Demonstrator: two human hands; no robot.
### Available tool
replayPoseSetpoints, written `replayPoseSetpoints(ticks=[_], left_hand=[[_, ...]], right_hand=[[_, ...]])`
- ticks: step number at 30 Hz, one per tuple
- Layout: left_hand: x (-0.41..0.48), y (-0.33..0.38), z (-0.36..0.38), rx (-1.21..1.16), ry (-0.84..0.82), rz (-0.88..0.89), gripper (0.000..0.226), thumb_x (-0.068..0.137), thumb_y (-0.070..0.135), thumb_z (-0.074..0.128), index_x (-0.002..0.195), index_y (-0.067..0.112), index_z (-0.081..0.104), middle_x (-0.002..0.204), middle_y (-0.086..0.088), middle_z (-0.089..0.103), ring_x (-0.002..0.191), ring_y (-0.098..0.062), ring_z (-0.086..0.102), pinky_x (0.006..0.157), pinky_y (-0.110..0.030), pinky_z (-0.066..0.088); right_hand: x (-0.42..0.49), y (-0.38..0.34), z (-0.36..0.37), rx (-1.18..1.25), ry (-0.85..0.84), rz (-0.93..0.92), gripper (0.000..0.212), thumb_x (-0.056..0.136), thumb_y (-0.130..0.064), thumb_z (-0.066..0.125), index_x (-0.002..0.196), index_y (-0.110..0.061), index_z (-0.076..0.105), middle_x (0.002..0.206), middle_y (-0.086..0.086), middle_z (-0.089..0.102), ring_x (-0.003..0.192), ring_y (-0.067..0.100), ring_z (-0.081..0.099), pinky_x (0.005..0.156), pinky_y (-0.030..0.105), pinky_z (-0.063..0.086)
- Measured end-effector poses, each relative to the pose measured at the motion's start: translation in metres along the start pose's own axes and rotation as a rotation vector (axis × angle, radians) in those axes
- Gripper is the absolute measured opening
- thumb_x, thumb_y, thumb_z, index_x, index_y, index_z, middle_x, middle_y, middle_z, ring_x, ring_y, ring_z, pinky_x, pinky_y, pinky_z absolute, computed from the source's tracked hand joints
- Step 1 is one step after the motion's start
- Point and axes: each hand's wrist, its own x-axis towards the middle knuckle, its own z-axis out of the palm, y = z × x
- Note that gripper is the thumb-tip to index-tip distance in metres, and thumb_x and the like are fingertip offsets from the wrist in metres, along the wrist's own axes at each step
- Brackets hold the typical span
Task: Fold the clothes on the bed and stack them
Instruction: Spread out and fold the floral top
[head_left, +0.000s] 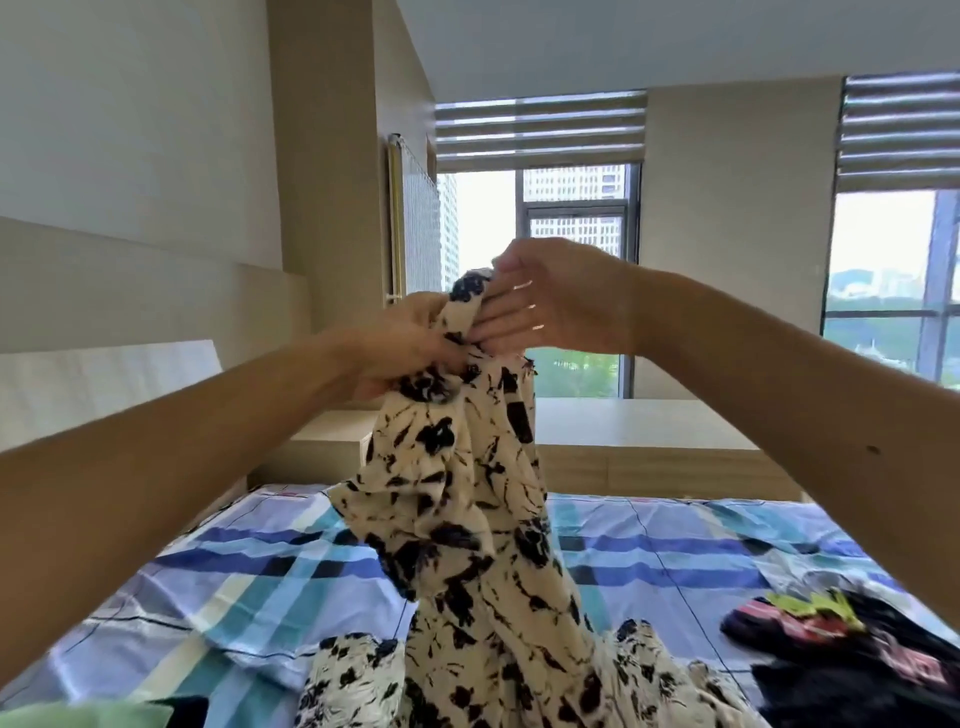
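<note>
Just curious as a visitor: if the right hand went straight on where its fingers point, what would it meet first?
The right hand points leftward, so first the bunched top of the patterned garment, which its fingers touch; right behind, probably the left hand gripping it.

1. Daylight floods in through the windows (571, 223) ahead of me, so the room is bright.
2. Outside looks washed out, nearly white, in the upper panes.
3. The printed garment (467, 467) is backlit, its near side in soft shade.
4. The wide lens bends the wall (130, 104) at the left edge.
5. The black clothes (857, 660) at lower right look smeared.
</note>
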Motion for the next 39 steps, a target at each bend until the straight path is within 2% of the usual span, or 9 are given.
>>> replayPoseSetpoints(ticks=[3,8,12,15,19,23,29,34,39], left_hand=[[-0.003,-0.002,-0.004,-0.010,0.128,0.013,0.036,0.088,-0.016,0.049,0.095,0.017,0.063,0.072,-0.004,0.072,0.072,-0.022,0.066,0.074,-0.039,0.057],[-0.012,0.006,-0.005,0.018,0.101,0.107,0.034,0.084,-0.021,0.040,0.085,0.007,0.060,0.066,-0.005,0.065,0.063,-0.012,0.066,0.058,-0.026,0.058],[-0.018,0.013,-0.007,-0.005,0.060,0.075,0.036,0.083,-0.024,0.037,0.079,0.004,0.058,0.065,-0.006,0.062,0.058,-0.009,0.065,0.052,-0.021,0.055],[-0.027,0.013,-0.011,0.046,0.106,0.029,0.032,0.089,-0.018,0.038,0.076,0.006,0.057,0.065,-0.005,0.063,0.060,-0.012,0.064,0.048,-0.019,0.051],[-0.039,-0.006,-0.027,0.180,0.199,-0.080,0.016,0.103,0.014,0.041,0.093,0.016,0.054,0.090,-0.011,0.061,0.082,-0.023,0.060,0.067,-0.028,0.052],[-0.047,-0.042,-0.038,0.398,-0.150,-0.064,0.035,0.086,0.061,0.056,0.112,0.040,0.046,0.112,0.018,0.055,0.101,0.004,0.053,0.102,-0.029,0.039],[0.010,-0.121,-0.026,0.992,-0.078,-0.222,0.058,0.082,0.034,0.079,0.129,0.018,0.049,0.114,0.002,0.056,0.103,-0.017,0.056,0.087,-0.029,0.049],[0.107,0.016,-0.092,1.153,0.466,0.072,0.012,0.091,0.022,0.061,0.098,0.013,0.059,0.104,-0.012,0.065,0.096,-0.031,0.063,0.077,-0.037,0.049],[0.101,0.246,-0.162,1.015,1.001,0.429,0.046,0.085,0.042,0.054,0.114,0.007,0.059,0.116,-0.018,0.064,0.106,-0.038,0.063,0.092,-0.046,0.053]], right_hand=[[0.003,0.010,-0.019,-0.119,0.259,-0.241,0.019,0.093,-0.018,0.063,0.107,-0.007,0.069,0.101,0.010,0.074,0.095,0.023,0.070,0.099,0.048,0.054],[-0.004,0.078,-0.017,-0.348,-0.086,0.017,0.113,0.066,-0.039,0.089,0.156,-0.035,0.021,0.160,-0.002,0.033,0.138,0.008,0.043,0.120,0.046,0.023],[-0.019,0.124,0.013,-0.357,-0.346,0.142,0.028,0.091,-0.009,0.068,0.113,-0.024,0.062,0.101,-0.018,0.074,0.099,-0.002,0.067,0.096,0.022,0.051],[-0.007,0.139,0.026,-0.135,-0.338,0.138,0.035,0.086,0.012,0.063,0.108,-0.015,0.063,0.094,-0.006,0.076,0.094,0.010,0.072,0.085,0.022,0.055],[0.007,0.145,0.017,-0.060,-0.212,0.103,0.025,0.083,-0.009,0.072,0.107,-0.010,0.067,0.101,0.008,0.076,0.098,0.026,0.072,0.088,0.038,0.059],[0.020,0.143,0.007,-0.032,-0.116,0.106,0.034,0.078,-0.017,0.077,0.108,-0.013,0.062,0.103,0.007,0.076,0.097,0.023,0.072,0.087,0.038,0.060],[0.047,0.138,0.007,-0.603,-0.307,0.226,0.014,0.083,-0.003,0.076,0.096,-0.004,0.069,0.093,0.010,0.074,0.081,0.019,0.068,0.077,0.027,0.058],[0.120,-0.019,-0.060,-1.011,0.378,-0.312,0.014,0.080,-0.013,0.078,0.081,-0.002,0.069,0.072,0.006,0.063,0.065,0.015,0.054,0.055,0.027,0.040],[0.080,-0.236,-0.098,-0.996,0.816,-0.857,0.019,0.078,-0.009,0.075,0.084,0.001,0.061,0.074,0.004,0.055,0.078,0.018,0.052,0.056,0.024,0.030]])
